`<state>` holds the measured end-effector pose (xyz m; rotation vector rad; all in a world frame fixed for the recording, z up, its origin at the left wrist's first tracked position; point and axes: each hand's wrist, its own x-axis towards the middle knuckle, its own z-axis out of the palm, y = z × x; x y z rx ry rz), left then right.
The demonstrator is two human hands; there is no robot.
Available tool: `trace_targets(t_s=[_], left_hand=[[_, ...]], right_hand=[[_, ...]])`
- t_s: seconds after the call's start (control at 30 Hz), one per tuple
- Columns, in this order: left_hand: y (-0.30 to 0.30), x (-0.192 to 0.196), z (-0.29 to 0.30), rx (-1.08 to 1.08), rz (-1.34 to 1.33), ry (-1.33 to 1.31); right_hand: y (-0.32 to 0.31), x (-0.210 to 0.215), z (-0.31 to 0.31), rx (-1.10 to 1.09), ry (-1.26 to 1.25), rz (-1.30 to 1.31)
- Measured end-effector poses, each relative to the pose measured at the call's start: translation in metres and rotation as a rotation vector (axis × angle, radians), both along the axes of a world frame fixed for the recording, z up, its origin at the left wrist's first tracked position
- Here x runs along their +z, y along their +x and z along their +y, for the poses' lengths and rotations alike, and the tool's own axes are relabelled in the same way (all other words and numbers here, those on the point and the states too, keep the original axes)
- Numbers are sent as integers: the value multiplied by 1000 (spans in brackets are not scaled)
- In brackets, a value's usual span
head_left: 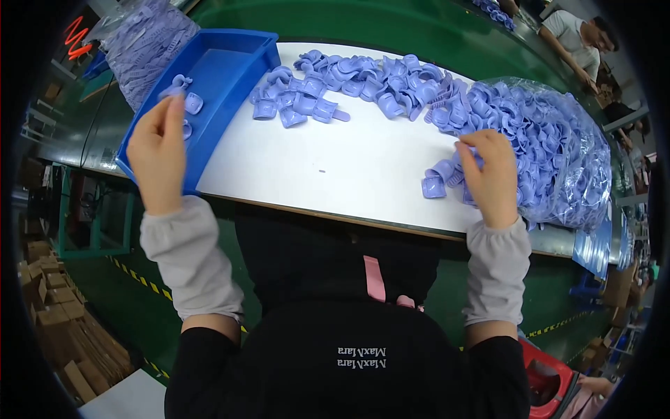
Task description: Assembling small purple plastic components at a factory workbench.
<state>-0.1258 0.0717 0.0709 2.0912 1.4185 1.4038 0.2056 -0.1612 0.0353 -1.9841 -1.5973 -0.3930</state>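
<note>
My left hand (pixel 157 153) is over the blue bin (pixel 234 94), its thumb and fingers pinched together. A small lavender curved plastic piece (pixel 179 84) shows at its fingertips. A few like pieces (pixel 193 103) lie in the bin beneath. My right hand (pixel 492 174) is at the right of the white work surface (pixel 314 157), fingers curled and thumb and forefinger tips close together. Whether anything sits between them is hidden. Close by it lie several loose lavender pieces (pixel 434 186), some squarish and curved, some with ridged straps.
A clear plastic bag (pixel 590 153) spills a big heap of lavender pieces (pixel 534 133) on the right. More pieces (pixel 349 73) line the far edge. Behind the bin stands another full bag (pixel 146 45). A person (pixel 576 42) sits at the far right.
</note>
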Motion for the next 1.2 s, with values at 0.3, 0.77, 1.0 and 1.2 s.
trace_targets(t_s=[0.3,0.77,1.0,1.2], left_hand=[[56,-14,-15,-458,220,68],[119,-77,-26,-758,397,94],[123,-50,-51,-657,-37,-251],[132,-58,-86,-1018,-655,-989]], right_hand=[[23,-18,59,73,-137,-353],[10,-6,39,404,-430,-334],[16,-28,22,22,-13,110],[-6,-26,56,-273,-261,-102]])
